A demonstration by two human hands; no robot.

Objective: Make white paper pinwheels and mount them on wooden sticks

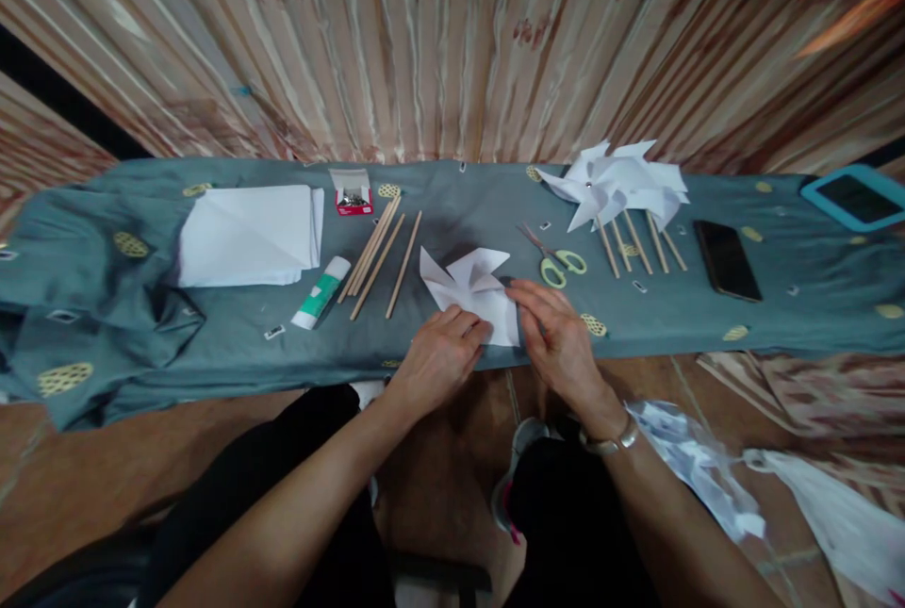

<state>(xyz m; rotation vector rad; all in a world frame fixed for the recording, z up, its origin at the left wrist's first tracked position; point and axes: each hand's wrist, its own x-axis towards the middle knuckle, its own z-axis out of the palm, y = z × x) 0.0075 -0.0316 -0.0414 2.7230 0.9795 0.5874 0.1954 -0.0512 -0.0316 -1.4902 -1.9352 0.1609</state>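
Paper pinwheel [470, 287] lies near the cloth's [487, 212] front edge, open room behind.

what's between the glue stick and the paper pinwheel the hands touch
In the head view, wooden sticks: some grouped, with one lying apart nearest the paper pinwheel.

Left hand [444, 349] blocks the near side of the folded paper [472, 284]! Up right, paper pinwheels [615, 182] overlap, masking stick tops; metal bits [352, 198] look too tiny to count; the white bag [834, 509] runs off the right edge!
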